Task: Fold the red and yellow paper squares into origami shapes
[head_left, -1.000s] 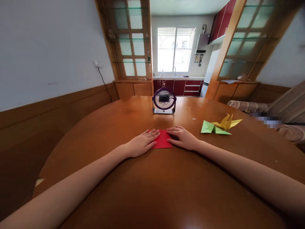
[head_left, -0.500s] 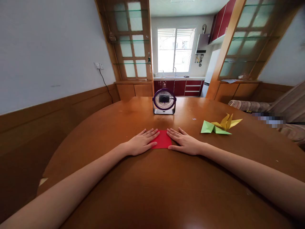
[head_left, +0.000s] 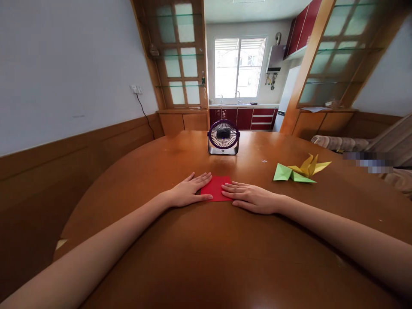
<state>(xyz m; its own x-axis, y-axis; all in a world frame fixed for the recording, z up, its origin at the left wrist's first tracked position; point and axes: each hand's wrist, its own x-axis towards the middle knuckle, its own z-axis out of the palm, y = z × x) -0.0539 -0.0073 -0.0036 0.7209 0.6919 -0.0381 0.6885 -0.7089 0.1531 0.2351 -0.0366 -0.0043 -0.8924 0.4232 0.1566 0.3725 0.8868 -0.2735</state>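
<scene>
A folded red paper (head_left: 216, 187) lies flat on the round wooden table (head_left: 206, 257), straight in front of me. My left hand (head_left: 189, 192) lies palm down on the paper's left edge, fingers spread. My right hand (head_left: 254, 198) lies flat across the paper's lower right edge, fingers pointing left and pressing on it. Neither hand grips anything.
A small purple desk fan (head_left: 223, 137) stands just beyond the paper. Folded green paper (head_left: 290, 174) and yellow paper (head_left: 309, 165) shapes lie to the right. A wood-panelled wall runs along the left, and a sofa (head_left: 354, 146) sits at the far right.
My right hand has slid back toward me and turned, its fingers now crossing the paper's near right edge. My left hand has shifted slightly on the left edge.
</scene>
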